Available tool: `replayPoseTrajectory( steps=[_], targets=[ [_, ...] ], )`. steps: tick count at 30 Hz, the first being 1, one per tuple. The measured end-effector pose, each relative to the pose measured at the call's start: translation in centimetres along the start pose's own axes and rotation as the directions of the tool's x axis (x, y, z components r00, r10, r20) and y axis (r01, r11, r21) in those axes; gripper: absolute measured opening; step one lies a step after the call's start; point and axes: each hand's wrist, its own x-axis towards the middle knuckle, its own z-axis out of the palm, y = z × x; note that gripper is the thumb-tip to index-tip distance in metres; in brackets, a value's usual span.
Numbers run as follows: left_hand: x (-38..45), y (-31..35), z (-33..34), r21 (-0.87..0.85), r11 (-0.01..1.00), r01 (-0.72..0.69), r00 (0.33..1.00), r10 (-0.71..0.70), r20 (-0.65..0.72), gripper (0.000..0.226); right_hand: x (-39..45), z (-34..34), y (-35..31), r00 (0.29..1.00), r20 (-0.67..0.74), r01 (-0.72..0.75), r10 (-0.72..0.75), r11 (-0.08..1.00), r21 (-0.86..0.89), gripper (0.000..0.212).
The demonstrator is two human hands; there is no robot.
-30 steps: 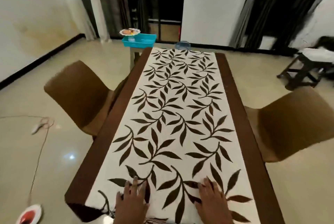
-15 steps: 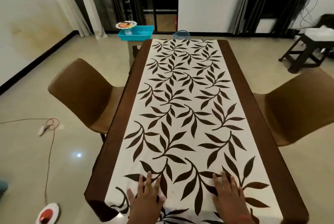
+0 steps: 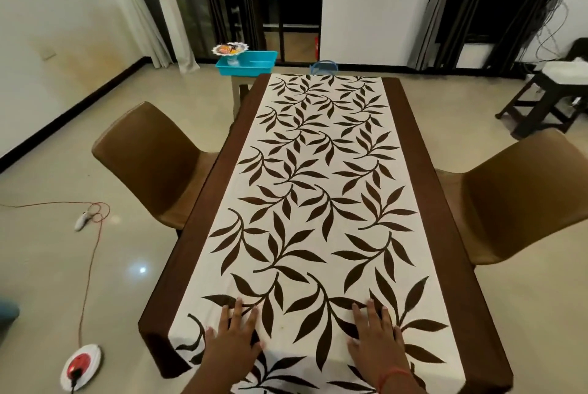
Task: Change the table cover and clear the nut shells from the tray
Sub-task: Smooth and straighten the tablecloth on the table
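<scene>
A white table cover (image 3: 318, 190) with dark brown leaves and brown side borders lies spread flat along the whole table. My left hand (image 3: 232, 339) rests palm down on its near end, fingers spread, holding nothing. My right hand (image 3: 377, 342) lies flat beside it to the right, also empty. A turquoise tray (image 3: 246, 63) stands on a small stand beyond the table's far left corner, with a white scalloped dish (image 3: 229, 49) of orange bits at its left edge. Nut shells are too small to make out.
Brown chairs flank the table, one on the left (image 3: 149, 161), one on the right (image 3: 521, 193). A blue basket rim (image 3: 324, 66) shows past the far end. A dark stool (image 3: 547, 100) stands far right. A red cord (image 3: 90, 253) and a round socket (image 3: 81, 366) lie on the floor at left.
Both hands have slid a little forward on the cover, staying flat. The view has tilted up and shifted, showing more of the room.
</scene>
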Motion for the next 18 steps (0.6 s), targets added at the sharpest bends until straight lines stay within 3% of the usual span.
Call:
replayPoseTrajectory(
  steps=[6, 13, 18],
  targets=[
    [-3.3, 0.9, -0.7, -0.08, 0.996, 0.025, 0.993, -0.016, 0.119, 0.076, -0.1, -1.5, -0.3, 0.995, 0.017, 0.099, -0.1, 0.995, 0.02, 0.07],
    [-8.9, -1.1, -0.3, -0.158, 0.972, 0.176, 0.984, -0.177, 0.008, 0.073, -0.4, -1.5, -6.7, 0.939, 0.023, 0.345, -0.344, 0.938, -0.04, 0.074],
    [-11.8, -7.6, 0.0, -0.252, 0.924, 0.288, 0.953, -0.303, -0.023, 0.072, -1.6, -0.9, -14.8, 0.855, 0.053, 0.518, -0.515, 0.849, -0.1, 0.076]
  ],
)
